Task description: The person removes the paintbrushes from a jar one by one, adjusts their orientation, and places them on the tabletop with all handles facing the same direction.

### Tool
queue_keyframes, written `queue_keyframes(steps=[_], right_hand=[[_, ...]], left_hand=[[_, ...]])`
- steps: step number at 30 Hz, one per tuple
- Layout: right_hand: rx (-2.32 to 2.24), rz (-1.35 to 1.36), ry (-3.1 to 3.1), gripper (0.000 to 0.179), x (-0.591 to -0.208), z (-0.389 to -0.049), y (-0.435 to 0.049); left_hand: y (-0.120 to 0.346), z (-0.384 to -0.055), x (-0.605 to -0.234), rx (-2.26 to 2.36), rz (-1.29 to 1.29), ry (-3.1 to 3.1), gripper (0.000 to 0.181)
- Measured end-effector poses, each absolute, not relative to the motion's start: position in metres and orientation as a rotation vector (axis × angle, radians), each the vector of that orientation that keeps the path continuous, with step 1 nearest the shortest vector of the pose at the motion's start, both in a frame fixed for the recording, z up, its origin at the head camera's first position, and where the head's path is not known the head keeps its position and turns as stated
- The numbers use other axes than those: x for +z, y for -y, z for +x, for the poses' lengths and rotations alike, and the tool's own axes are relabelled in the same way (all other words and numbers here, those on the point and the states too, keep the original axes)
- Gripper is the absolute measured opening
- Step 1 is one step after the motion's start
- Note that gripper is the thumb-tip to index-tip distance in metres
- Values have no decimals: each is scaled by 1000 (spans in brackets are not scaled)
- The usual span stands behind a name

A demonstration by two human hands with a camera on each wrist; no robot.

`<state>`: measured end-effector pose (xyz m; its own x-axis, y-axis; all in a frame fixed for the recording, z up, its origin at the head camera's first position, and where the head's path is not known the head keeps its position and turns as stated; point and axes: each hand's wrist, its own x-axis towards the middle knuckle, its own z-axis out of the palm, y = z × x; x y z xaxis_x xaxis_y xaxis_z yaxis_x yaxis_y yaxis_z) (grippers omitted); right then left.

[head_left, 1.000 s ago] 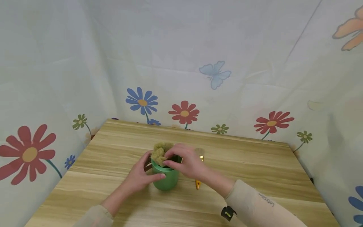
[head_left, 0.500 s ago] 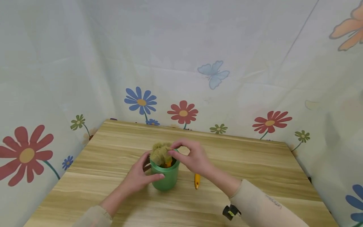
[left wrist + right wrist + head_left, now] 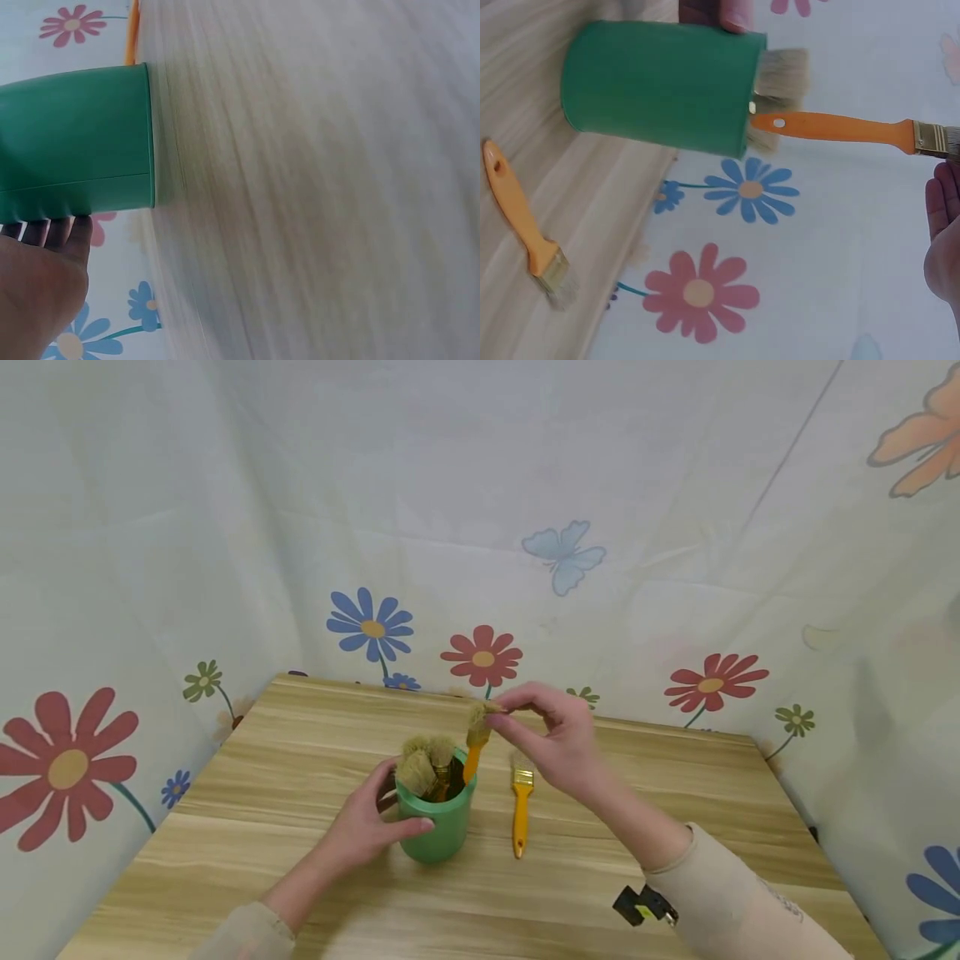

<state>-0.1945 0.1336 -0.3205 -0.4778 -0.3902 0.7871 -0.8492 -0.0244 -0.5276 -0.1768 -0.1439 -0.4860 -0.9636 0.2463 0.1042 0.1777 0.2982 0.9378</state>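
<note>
A green cup (image 3: pixel 433 831) stands upright on the wooden table, with several paintbrushes (image 3: pixel 420 764) in it, bristles up. My left hand (image 3: pixel 362 827) grips the cup from its left side, thumb across the front. In the left wrist view its fingers touch the cup wall (image 3: pixel 75 150). Above the cup's right rim, my right hand (image 3: pixel 558 739) pinches another paintbrush (image 3: pixel 476 745) by the bristles. The orange handle of this brush (image 3: pixel 840 127) points down, its end at the cup's mouth in the right wrist view.
A loose paintbrush (image 3: pixel 522 802) with an orange handle lies on the table (image 3: pixel 637 860) to the right of the cup. Behind the table hangs a pale cloth (image 3: pixel 450 527) printed with flowers and butterflies.
My right hand has moved up and to the right, drawing a paintbrush up out of the cup by its bristles. The loose brush is uncovered again. My left hand stays on the cup.
</note>
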Motion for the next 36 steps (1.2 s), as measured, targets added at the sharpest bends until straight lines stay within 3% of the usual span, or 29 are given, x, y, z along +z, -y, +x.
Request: queue_keyframes(steps=[4, 14, 20, 28, 36], right_hand=[[1558, 1229, 1827, 39, -311, -195, -147], [1478, 1086, 2002, 11, -321, -194, -177], [1376, 957, 2129, 18, -344, -199, -196], [1300, 578, 2414, 8, -388, -208, -223], [1386, 424, 2506, 8, -424, -222, -235]], left_hand=[[144, -177, -486, 1782, 412, -2484, 96], [145, -176, -486, 1776, 410, -2500, 98], [143, -176, -485, 1771, 410, -2503, 98], [143, -175, -484, 1774, 429, -2500, 95], [143, -175, -483, 1775, 446, -2518, 94]])
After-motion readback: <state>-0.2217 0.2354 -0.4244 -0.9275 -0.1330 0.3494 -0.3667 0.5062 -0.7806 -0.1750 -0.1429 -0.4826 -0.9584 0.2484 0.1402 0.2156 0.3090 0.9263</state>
